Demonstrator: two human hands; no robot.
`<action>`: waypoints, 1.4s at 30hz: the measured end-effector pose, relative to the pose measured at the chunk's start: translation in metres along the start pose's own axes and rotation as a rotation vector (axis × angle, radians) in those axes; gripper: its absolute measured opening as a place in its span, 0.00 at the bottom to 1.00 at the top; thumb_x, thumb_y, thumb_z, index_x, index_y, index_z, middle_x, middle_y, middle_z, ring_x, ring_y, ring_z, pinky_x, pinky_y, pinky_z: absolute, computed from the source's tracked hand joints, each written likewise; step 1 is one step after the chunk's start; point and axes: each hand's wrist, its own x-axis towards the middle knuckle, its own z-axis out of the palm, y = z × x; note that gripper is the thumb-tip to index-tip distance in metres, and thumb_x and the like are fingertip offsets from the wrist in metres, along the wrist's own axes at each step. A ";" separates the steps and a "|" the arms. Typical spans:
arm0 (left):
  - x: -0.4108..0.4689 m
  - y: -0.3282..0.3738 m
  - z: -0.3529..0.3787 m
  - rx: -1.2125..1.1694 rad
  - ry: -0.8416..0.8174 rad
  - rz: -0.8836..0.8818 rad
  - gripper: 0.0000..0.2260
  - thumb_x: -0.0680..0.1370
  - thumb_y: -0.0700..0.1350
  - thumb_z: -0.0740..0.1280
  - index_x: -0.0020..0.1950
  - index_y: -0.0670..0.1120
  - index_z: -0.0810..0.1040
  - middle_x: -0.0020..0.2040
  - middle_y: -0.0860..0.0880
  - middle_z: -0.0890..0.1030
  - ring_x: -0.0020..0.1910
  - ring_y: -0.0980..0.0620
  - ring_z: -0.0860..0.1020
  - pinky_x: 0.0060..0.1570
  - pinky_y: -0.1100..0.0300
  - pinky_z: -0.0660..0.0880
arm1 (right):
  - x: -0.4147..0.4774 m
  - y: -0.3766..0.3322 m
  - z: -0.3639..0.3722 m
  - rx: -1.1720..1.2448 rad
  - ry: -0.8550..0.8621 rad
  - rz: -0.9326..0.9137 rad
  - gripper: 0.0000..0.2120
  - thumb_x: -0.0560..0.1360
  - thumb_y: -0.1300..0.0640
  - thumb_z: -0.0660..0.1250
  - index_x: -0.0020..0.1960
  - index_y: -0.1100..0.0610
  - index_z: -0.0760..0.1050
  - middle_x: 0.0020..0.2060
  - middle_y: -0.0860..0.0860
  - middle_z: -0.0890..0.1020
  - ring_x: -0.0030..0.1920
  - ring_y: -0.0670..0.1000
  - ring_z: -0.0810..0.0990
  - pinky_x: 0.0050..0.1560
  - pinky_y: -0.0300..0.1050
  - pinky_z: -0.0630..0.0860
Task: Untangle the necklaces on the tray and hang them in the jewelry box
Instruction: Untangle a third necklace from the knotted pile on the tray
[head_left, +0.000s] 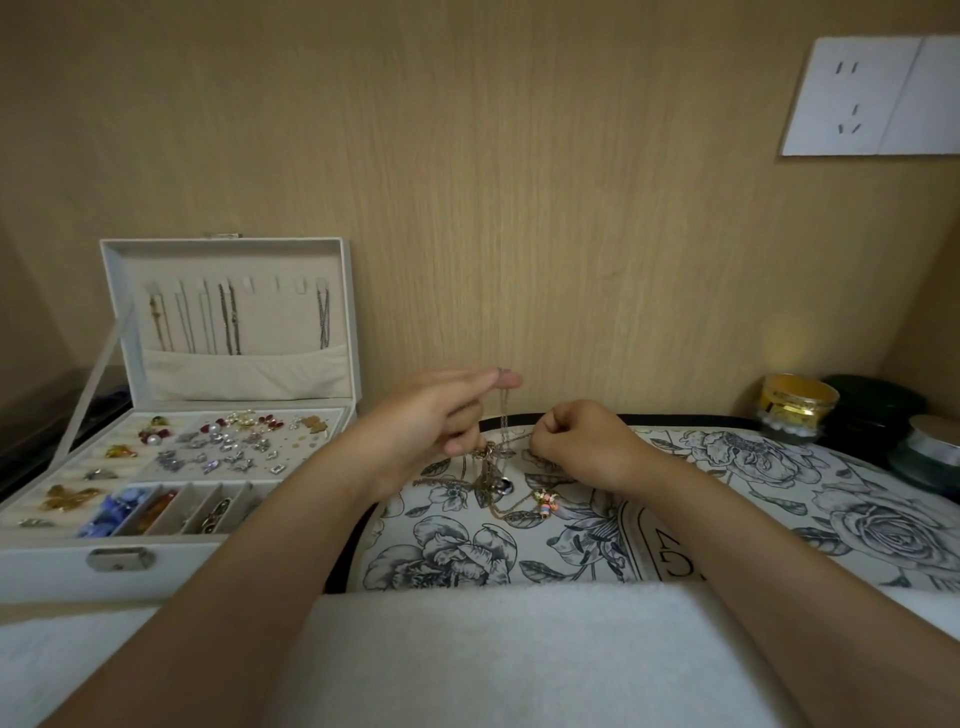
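A white towel (483, 654) lies nearest, over the tray's (779, 519) near edge. Beyond it the necklaces (496, 480) sit knotted near the tray's far-left corner, with a dark pendant and coloured beads in the heap. The left hand (434, 415) keeps its long fingers straight, with one chain (503, 410) draped over a fingertip and raised above the knot. Whether its curled lower fingers hold anything cannot be told. The right hand (576, 441) is curled, pinching a strand at the knot's right side. The box (223, 415) stands open just off the tray's left edge, some lid hooks free. The step looks like teasing one chain loose. That is best done with slack: pin the knot, widen the loops, and never tug the raised chain tight.
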 end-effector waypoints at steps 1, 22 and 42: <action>0.000 0.002 0.002 0.004 0.002 0.024 0.13 0.83 0.47 0.59 0.61 0.46 0.80 0.26 0.54 0.60 0.26 0.53 0.63 0.47 0.57 0.75 | -0.001 -0.001 0.000 0.017 0.003 0.009 0.07 0.77 0.56 0.66 0.41 0.55 0.77 0.31 0.47 0.76 0.31 0.44 0.73 0.33 0.36 0.70; 0.001 0.016 0.005 -0.383 -0.069 -0.030 0.12 0.79 0.39 0.55 0.37 0.42 0.72 0.31 0.49 0.67 0.28 0.54 0.65 0.25 0.65 0.66 | 0.001 -0.009 0.002 0.704 -0.114 0.169 0.10 0.77 0.70 0.60 0.43 0.58 0.75 0.34 0.54 0.78 0.35 0.53 0.78 0.43 0.49 0.79; 0.007 0.011 -0.002 -0.323 0.135 0.006 0.11 0.81 0.41 0.55 0.40 0.45 0.70 0.27 0.54 0.61 0.23 0.58 0.56 0.22 0.65 0.51 | -0.010 -0.027 -0.001 0.975 -0.127 0.114 0.19 0.76 0.69 0.46 0.50 0.64 0.76 0.29 0.52 0.66 0.29 0.50 0.66 0.41 0.53 0.81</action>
